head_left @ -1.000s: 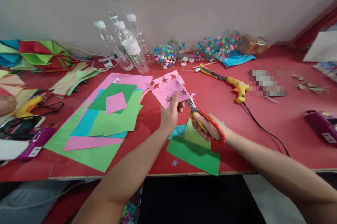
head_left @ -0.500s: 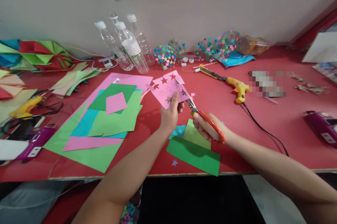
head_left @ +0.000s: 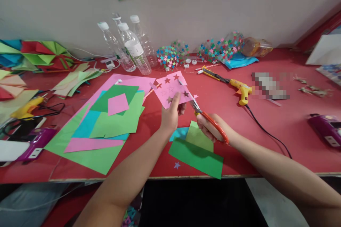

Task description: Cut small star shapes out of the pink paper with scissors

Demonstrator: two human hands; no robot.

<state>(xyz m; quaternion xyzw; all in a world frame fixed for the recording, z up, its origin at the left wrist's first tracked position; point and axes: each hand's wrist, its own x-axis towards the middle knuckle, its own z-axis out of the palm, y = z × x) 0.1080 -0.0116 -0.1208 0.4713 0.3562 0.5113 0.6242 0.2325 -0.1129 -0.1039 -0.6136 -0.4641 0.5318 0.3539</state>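
Over the middle of the red table, my left hand pinches a pink sheet of paper, thumb on top. Several star-shaped holes run along the sheet's edges, and star outlines are drawn in its centre. My right hand is closed round the red handles of a pair of scissors. The blades point up and left, lying at the paper's right edge; whether they bite into it I cannot tell. Below my hands lie a dark green paper strip, a light green piece and a small purple star.
Stacked coloured paper spreads at left. Clear plastic bottles stand by the wall, beside star-covered balls. A box cutter and a yellow glue gun with a black cord lie right of the scissors.
The view has shifted very slightly. My right hand and the scissors have moved a little to the right; the left hand still holds the pink paper in nearly the same place.
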